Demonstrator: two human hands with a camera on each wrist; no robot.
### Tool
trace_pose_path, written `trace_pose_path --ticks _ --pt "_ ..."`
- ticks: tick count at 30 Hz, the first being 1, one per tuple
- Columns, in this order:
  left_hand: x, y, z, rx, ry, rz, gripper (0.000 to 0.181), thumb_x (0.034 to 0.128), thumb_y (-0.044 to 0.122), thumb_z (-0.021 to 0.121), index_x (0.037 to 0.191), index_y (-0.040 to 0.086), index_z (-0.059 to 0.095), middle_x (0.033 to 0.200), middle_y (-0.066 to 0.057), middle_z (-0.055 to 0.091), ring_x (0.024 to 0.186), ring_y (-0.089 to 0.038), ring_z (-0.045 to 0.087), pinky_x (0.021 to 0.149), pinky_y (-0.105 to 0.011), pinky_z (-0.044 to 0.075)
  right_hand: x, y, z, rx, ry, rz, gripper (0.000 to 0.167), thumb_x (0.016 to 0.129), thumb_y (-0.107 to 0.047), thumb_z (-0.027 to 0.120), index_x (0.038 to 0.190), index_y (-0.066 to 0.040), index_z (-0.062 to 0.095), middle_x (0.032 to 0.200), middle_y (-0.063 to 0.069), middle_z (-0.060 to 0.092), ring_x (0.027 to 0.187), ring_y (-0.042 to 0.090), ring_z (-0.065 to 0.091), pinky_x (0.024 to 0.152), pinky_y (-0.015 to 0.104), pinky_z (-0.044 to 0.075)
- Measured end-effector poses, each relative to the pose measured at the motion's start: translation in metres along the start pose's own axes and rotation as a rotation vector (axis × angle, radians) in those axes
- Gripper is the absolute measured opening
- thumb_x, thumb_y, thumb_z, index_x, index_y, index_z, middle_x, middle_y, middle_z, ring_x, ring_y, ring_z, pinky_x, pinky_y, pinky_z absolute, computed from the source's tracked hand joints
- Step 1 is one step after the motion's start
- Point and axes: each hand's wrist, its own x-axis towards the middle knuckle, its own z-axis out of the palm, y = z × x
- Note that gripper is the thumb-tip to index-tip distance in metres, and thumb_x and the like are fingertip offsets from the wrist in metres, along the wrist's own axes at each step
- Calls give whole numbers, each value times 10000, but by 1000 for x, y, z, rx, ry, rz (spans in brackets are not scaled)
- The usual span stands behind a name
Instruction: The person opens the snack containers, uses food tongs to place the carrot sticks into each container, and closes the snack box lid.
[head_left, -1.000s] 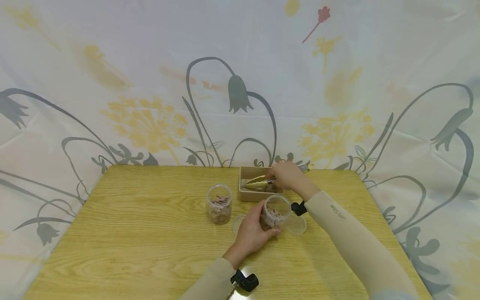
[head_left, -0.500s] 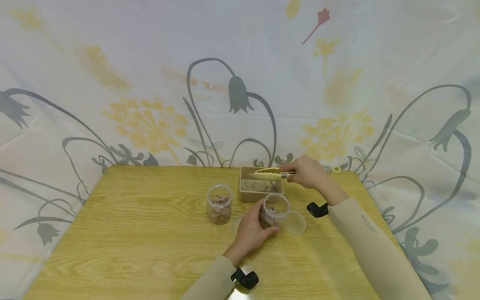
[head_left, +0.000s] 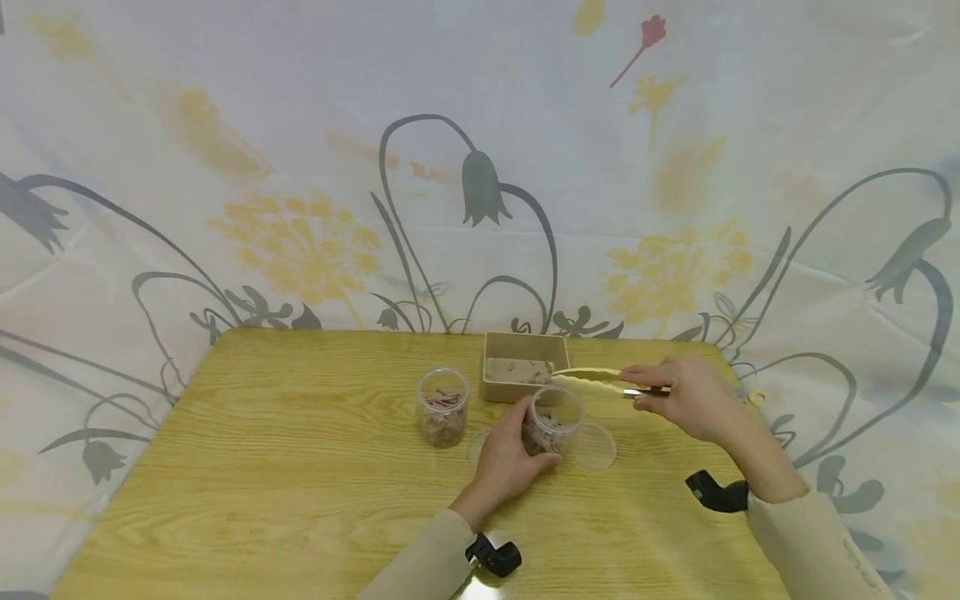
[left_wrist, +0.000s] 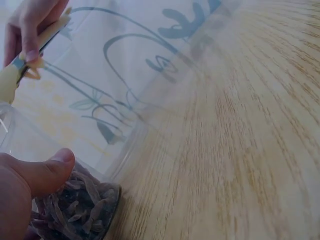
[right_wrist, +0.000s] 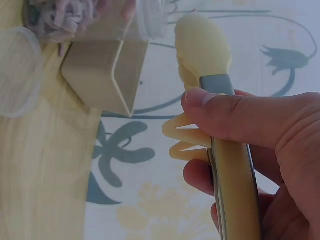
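Observation:
My left hand [head_left: 506, 462] grips a clear plastic jar [head_left: 557, 417] partly filled with purplish-grey strips; its mouth faces up. In the left wrist view, the thumb presses on the jar's wall, with strips [left_wrist: 80, 207] at the bottom. My right hand [head_left: 697, 400] holds tongs with pale yellow heads [head_left: 588, 381] and metal arms. Their tips are at the bin's front right corner, near the jar's rim. Nothing is plainly visible between the heads [right_wrist: 202, 45] in the right wrist view. Behind the jar stands a beige rectangular bin [head_left: 504, 392] with a few strips inside.
A second clear jar [head_left: 442, 417] with similar strips stands to the left. One round clear lid [head_left: 596, 447] lies right of the held jar, and another lid [head_left: 477, 446] is partly hidden by my left hand. Behind the wooden table [head_left: 300, 467] hangs a flower-printed cloth [head_left: 315, 150].
The right hand has drawn the tongs out of the bin and moved them right and toward me. My left hand and the jar have stayed nearly in place.

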Motion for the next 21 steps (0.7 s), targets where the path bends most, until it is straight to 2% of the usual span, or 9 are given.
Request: trace_pose_path --ticks 5,10,12,17,21 --pt "2 2 1 -17 5 -25 879 754 269 892 1491 190 419 1337 -30 562 1212 -256 557 1002 -463 458 -22 1 7 6 70 -39 432 760 -97 849 1179 -72 745 1068 110 731 627 17 454 491 231 384" --pt "4 2 0 -12 7 -43 890 756 263 891 1500 185 409 1346 -42 558 1216 -266 556 997 -466 462 -27 -1 13 3 110 -70 465 725 -79 866 1173 -64 745 1144 131 716 660 29 496 492 221 392" --pt "4 2 0 -6 6 -37 892 758 268 890 1502 177 407 1349 -48 555 1215 -268 557 994 -465 465 -28 -1 13 9 109 -52 488 722 -67 865 1191 -62 735 1174 136 704 689 49 517 500 224 395" --pt "5 3 -1 11 6 -22 889 761 272 888 1501 173 405 1350 -59 557 1211 -275 562 987 -469 469 -32 2 14 60 76 58 502 787 -106 835 1268 -67 693 1259 149 663 799 147 576 554 253 416" --pt "5 2 0 20 6 -22 885 761 277 888 1497 180 408 1354 -57 558 1213 -275 561 987 -475 468 -40 10 25 111 130 94 487 796 -119 834 1257 -46 695 1240 154 671 869 273 666 610 261 506"
